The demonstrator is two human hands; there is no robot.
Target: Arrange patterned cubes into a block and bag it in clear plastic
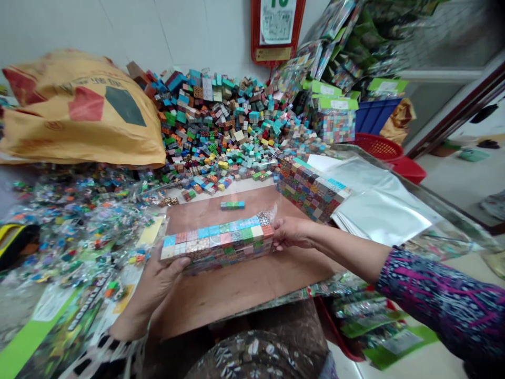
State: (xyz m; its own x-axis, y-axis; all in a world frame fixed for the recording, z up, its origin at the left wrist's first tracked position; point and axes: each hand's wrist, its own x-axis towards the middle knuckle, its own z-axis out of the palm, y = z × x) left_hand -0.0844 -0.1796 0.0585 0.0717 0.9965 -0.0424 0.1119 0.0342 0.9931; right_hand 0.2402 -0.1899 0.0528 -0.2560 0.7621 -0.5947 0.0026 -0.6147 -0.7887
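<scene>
A long block of small colourful patterned cubes (221, 242), wrapped at least partly in clear plastic, is held above the brown board (244, 300). My left hand (168, 276) grips its left end, thumb on the front and the other fingers hidden behind or below. At the right end, my right hand (290, 233) pinches the clear plastic close against the cubes. Just beyond the block, a short row of cubes (232, 205) lies on the board. A larger stack of cubes (311, 189) stands at the board's back right corner.
Loose cubes (221, 126) are heaped along the wall beside a yellow sack (82, 110). Small bagged pieces (79, 210) cover the left side. Clear plastic bags (379, 189) lie at right, near a red basket (379, 147). Packed bags (386, 321) sit below the board's right edge.
</scene>
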